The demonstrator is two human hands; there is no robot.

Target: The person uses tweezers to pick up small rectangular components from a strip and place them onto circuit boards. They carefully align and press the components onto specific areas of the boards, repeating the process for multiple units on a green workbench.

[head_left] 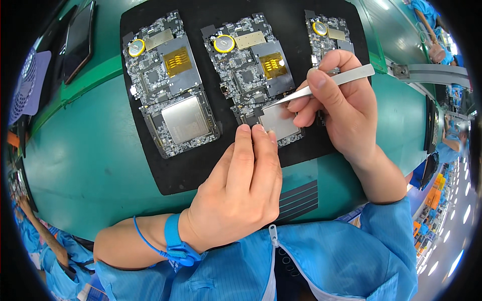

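Note:
My right hand (351, 113) grips silver pointed tweezers (357, 74) between thumb and fingers. Their tip points left, over the upper edge of a square metal shield (281, 123) on the middle circuit board (246, 76). With fingers pressed together, my left hand (238, 193) holds the lower left edge of that board, beside the shield; its thumb is mostly hidden. A round coin cell (224, 43) with a yellow rim and a gold-coloured film patch (272, 65) sit farther up the board. My right hand partly covers the board's right side.
A similar circuit board (150, 75) lies to the left, another (321, 42) at the far right, partly behind my right hand. All rest on a black mat (175, 175) over a green table (85, 165). Dark strips (299, 200) lie near me; a purple fan (32, 90) stands far left.

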